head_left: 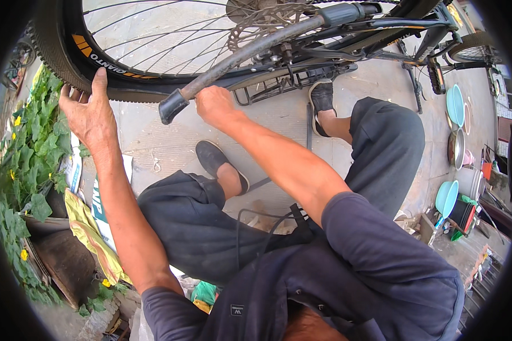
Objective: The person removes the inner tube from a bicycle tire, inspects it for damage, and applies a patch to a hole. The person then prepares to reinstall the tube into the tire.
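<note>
A bicycle wheel with a black tyre (132, 85), orange markings and a disc rotor (250, 40) spans the top of the view. My left hand (91, 111) grips the tyre at the left, thumb on the sidewall and fingers against the tread. My right hand (213, 107) is closed at the tyre's lower edge, beside the rubber-capped end of a grey metal tube (216, 71) that slants across the wheel; what its fingers hold is hidden. The dark bicycle frame (370, 48) extends to the right. A black wire rack (267, 88) shows below the wheel.
My legs and shoes (210, 156) are on grey paving (148, 136). Leafy plants (28, 142) and yellow sacks (88, 227) line the left. Turquoise basins (454, 105), a metal bowl (455, 148) and clutter line the right, where another wheel (469, 45) shows.
</note>
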Demonstrator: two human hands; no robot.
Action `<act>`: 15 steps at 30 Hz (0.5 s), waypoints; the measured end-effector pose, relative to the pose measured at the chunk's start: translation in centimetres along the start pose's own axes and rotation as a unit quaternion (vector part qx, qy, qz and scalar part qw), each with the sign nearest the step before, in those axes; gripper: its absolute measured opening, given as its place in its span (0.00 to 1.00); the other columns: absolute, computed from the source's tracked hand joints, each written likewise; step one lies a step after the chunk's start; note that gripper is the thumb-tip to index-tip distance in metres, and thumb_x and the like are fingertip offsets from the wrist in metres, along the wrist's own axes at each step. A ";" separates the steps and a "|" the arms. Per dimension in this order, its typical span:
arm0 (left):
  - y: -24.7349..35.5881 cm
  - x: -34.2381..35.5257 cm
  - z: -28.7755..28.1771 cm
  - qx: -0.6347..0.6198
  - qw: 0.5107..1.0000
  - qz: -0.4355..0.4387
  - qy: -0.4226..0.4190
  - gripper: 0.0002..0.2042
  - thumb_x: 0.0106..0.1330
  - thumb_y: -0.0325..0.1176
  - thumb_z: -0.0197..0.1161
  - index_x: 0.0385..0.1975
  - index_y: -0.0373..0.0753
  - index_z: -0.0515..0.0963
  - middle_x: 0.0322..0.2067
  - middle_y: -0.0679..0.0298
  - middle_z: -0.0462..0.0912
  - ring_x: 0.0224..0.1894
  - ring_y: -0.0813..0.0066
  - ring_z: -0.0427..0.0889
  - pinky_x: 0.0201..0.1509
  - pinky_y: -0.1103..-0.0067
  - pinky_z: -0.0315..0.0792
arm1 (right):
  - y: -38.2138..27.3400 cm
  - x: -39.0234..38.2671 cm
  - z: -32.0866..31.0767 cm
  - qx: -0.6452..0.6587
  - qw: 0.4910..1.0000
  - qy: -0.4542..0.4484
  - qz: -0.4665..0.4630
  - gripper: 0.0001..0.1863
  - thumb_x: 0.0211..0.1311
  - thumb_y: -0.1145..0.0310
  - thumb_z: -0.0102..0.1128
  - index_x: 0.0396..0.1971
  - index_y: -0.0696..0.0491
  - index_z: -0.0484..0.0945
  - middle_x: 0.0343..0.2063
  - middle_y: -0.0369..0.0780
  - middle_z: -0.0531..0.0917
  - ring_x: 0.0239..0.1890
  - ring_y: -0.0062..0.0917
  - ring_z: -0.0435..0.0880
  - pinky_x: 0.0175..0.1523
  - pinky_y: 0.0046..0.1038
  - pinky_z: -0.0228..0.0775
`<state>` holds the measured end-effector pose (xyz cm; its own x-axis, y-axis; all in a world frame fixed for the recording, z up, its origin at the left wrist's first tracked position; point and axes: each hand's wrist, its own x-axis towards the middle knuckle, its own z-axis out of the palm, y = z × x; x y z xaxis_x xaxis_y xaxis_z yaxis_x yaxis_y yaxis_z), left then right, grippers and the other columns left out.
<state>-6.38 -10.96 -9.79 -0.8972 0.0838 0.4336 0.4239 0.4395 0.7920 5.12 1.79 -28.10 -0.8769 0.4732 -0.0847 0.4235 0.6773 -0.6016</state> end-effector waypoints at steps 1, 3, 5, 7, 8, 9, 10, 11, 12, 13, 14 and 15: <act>-0.5 -0.3 0.1 0.029 0.999 -0.022 -0.026 0.46 0.53 0.52 0.77 0.60 0.21 0.64 0.53 0.43 0.77 0.55 0.59 0.78 0.62 0.70 0.69 | -0.5 0.1 0.0 0.007 1.000 0.007 0.002 0.07 0.49 0.75 0.59 0.26 0.52 0.86 0.28 0.49 0.86 0.38 0.43 0.86 0.45 0.40 0.77; -2.5 -0.6 0.3 0.099 0.991 -0.053 -0.076 0.47 0.50 0.54 0.79 0.59 0.21 0.66 0.52 0.43 0.77 0.54 0.58 0.78 0.62 0.70 0.68 | -1.8 0.1 0.1 0.039 0.999 0.026 -0.006 0.07 0.49 0.74 0.59 0.26 0.51 0.86 0.28 0.49 0.86 0.39 0.43 0.86 0.45 0.40 0.77; -5.5 -1.4 1.0 0.099 0.984 -0.084 -0.123 0.45 0.49 0.53 0.80 0.56 0.21 0.68 0.50 0.44 0.78 0.50 0.61 0.78 0.60 0.71 0.69 | -3.6 0.2 0.3 0.090 0.994 0.051 -0.031 0.07 0.50 0.74 0.58 0.26 0.51 0.86 0.28 0.48 0.86 0.39 0.42 0.86 0.44 0.41 0.77; -7.6 -2.0 1.6 0.125 0.978 -0.098 -0.136 0.44 0.48 0.53 0.80 0.52 0.20 0.71 0.47 0.45 0.79 0.48 0.61 0.78 0.58 0.72 0.69 | -5.5 0.3 0.5 0.124 0.981 0.102 -0.107 0.06 0.54 0.72 0.56 0.23 0.54 0.80 0.23 0.49 0.82 0.31 0.46 0.83 0.36 0.42 0.74; -7.3 -2.6 2.0 0.151 0.975 -0.100 -0.125 0.42 0.47 0.54 0.80 0.49 0.20 0.72 0.45 0.45 0.80 0.47 0.61 0.78 0.58 0.73 0.69 | -6.3 0.3 0.5 0.139 0.972 0.129 -0.141 0.08 0.57 0.71 0.55 0.21 0.56 0.77 0.20 0.49 0.81 0.27 0.48 0.82 0.32 0.42 0.72; -8.0 -2.4 2.0 0.151 0.973 -0.103 -0.138 0.47 0.45 0.57 0.78 0.50 0.18 0.68 0.46 0.36 0.79 0.50 0.46 0.81 0.60 0.67 0.71 | -7.7 0.5 0.4 0.174 0.967 0.133 -0.133 0.09 0.59 0.72 0.53 0.20 0.54 0.76 0.19 0.49 0.79 0.25 0.47 0.81 0.29 0.39 0.70; -7.4 -2.2 2.1 0.172 0.971 -0.111 -0.121 0.42 0.47 0.54 0.78 0.47 0.18 0.70 0.43 0.40 0.80 0.46 0.50 0.81 0.57 0.68 0.72 | -8.5 0.5 -0.2 0.172 0.968 0.124 -0.132 0.06 0.58 0.73 0.54 0.23 0.54 0.78 0.21 0.48 0.81 0.28 0.46 0.82 0.33 0.40 0.72; -6.8 -2.0 2.2 0.193 0.968 -0.118 -0.104 0.37 0.48 0.50 0.77 0.44 0.19 0.72 0.39 0.44 0.81 0.42 0.54 0.81 0.55 0.68 0.73 | -9.3 0.4 -0.8 0.170 0.970 0.115 -0.132 0.05 0.56 0.73 0.55 0.27 0.53 0.80 0.23 0.47 0.83 0.31 0.45 0.83 0.37 0.42 0.73; -6.0 -1.9 2.2 0.213 0.965 -0.126 -0.086 0.32 0.50 0.46 0.76 0.41 0.19 0.74 0.35 0.49 0.82 0.38 0.59 0.81 0.52 0.69 0.74 | -10.3 0.0 -1.9 0.166 0.971 0.107 -0.132 0.06 0.55 0.74 0.56 0.30 0.53 0.82 0.25 0.46 0.84 0.34 0.44 0.84 0.42 0.44 0.74; -5.5 -1.8 2.2 0.199 0.972 -0.101 -0.068 0.26 0.53 0.38 0.70 0.42 0.21 0.73 0.33 0.49 0.82 0.34 0.60 0.82 0.47 0.68 0.76 | -11.4 -0.9 -4.1 0.104 0.979 0.107 -0.141 0.07 0.57 0.73 0.55 0.34 0.54 0.81 0.28 0.46 0.85 0.36 0.44 0.84 0.43 0.43 0.73; -5.6 -1.6 2.1 0.178 0.978 -0.085 -0.070 0.23 0.54 0.37 0.69 0.43 0.23 0.73 0.33 0.50 0.82 0.34 0.62 0.81 0.45 0.70 0.76 | -11.5 -0.6 -3.6 0.149 0.971 0.123 -0.142 0.06 0.57 0.73 0.56 0.33 0.54 0.81 0.29 0.46 0.85 0.37 0.43 0.83 0.44 0.43 0.73; -5.7 -1.3 1.9 0.158 0.983 -0.068 -0.071 0.21 0.55 0.35 0.67 0.43 0.24 0.73 0.34 0.51 0.82 0.33 0.64 0.81 0.42 0.71 0.76 | -11.8 -0.3 -3.0 0.194 0.960 0.139 -0.144 0.06 0.57 0.73 0.56 0.33 0.54 0.81 0.30 0.46 0.85 0.38 0.43 0.83 0.45 0.43 0.73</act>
<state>-7.85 -11.86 -15.70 -0.9604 0.1193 0.2517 0.2598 0.7090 0.6555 1.05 -4.61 -18.58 -0.8276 0.4667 0.3120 0.0088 0.5666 -0.8240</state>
